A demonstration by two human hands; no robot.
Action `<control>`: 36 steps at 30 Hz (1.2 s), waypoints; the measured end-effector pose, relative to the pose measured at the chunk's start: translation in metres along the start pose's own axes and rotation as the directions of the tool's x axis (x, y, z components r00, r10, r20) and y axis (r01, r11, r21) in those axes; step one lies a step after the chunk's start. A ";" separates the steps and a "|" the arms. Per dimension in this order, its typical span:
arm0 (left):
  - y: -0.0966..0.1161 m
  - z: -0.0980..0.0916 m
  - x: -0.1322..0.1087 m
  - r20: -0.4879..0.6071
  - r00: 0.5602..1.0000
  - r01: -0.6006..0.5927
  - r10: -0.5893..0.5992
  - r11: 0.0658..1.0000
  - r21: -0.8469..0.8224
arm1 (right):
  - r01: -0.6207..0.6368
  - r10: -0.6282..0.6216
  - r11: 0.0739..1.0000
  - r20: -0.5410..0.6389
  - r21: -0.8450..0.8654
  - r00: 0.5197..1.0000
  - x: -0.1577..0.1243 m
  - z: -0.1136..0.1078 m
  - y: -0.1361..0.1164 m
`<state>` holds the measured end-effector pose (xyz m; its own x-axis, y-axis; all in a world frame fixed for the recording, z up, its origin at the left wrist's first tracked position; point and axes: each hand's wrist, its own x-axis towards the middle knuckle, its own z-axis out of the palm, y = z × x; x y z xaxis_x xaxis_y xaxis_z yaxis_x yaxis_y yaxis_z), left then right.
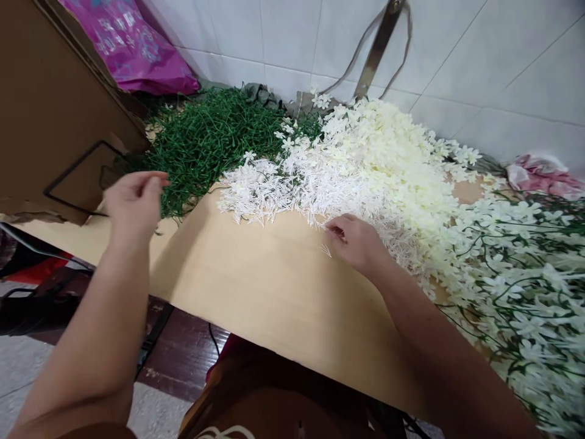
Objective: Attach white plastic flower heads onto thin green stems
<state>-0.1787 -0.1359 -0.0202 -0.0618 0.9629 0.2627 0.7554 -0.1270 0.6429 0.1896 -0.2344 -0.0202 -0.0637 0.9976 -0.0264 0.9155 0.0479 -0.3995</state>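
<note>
Our right hand [356, 241] pinches thin, spiky white flower pieces [292, 183] heaped on the board's [256, 286] far side. Our left hand [134, 201], fingers bunched, is beside the green stems [205, 140] at the board's far left; we cannot tell whether it grips one. The pink bag's [137, 49] print is illegible.

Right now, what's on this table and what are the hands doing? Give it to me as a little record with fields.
surface: tan board
left hand: raised, fingers bunched, at the edge of the green stems
right hand: on the board, fingertips pinched at the edge of the white pieces
middle pile: cream flowers, behind the white pieces
right side: sprigs with flowers on green stalks
back left: pink bag against the tiled wall
</note>
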 end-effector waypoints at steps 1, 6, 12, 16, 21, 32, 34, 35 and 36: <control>0.019 0.014 -0.002 -0.007 1.000 -0.005 0.005 0.999 0.032 | -0.012 0.014 0.999 0.041 -0.042 0.999 -0.001 0.002 -0.005; 0.099 0.088 -0.008 0.329 0.891 -0.380 0.312 0.910 0.168 | -0.031 0.079 0.975 0.210 -0.221 0.975 -0.014 0.008 -0.026; 0.142 0.130 -0.005 0.460 0.786 -0.563 0.414 0.786 0.256 | -0.079 0.117 0.978 0.200 -0.191 0.973 -0.027 0.004 -0.017; 0.144 0.136 0.015 0.369 0.858 -0.476 0.357 0.823 0.311 | -0.069 0.101 0.990 0.272 -0.124 0.957 -0.030 0.005 -0.009; 0.137 0.134 0.061 0.251 0.951 -0.264 0.181 0.897 0.354 | -0.076 0.094 0.995 0.304 -0.071 0.948 -0.030 -0.007 -0.005; 0.140 0.133 0.092 0.300 0.946 -0.226 0.123 0.913 0.339 | -0.067 0.079 0.997 0.353 -0.046 0.932 -0.030 -0.017 0.002; 0.151 0.123 0.091 0.263 0.955 -0.215 0.136 0.929 0.301 | -0.055 0.046 0.998 0.254 0.026 0.966 -0.029 -0.017 0.008; 0.156 0.118 0.090 0.251 0.956 -0.218 0.152 0.940 0.261 | -0.047 0.032 0.997 0.206 0.069 0.978 -0.028 -0.017 0.010; 0.161 0.113 0.088 0.248 0.954 -0.220 0.169 0.956 0.196 | -0.039 0.021 0.993 0.161 0.112 0.987 -0.027 -0.017 0.013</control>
<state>0.0114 -0.0450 0.0249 0.2309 0.9561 0.1805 0.8630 -0.2869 0.4158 0.2099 -0.2599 -0.0091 -0.1074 0.9775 -0.1817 0.8672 0.0028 -0.4979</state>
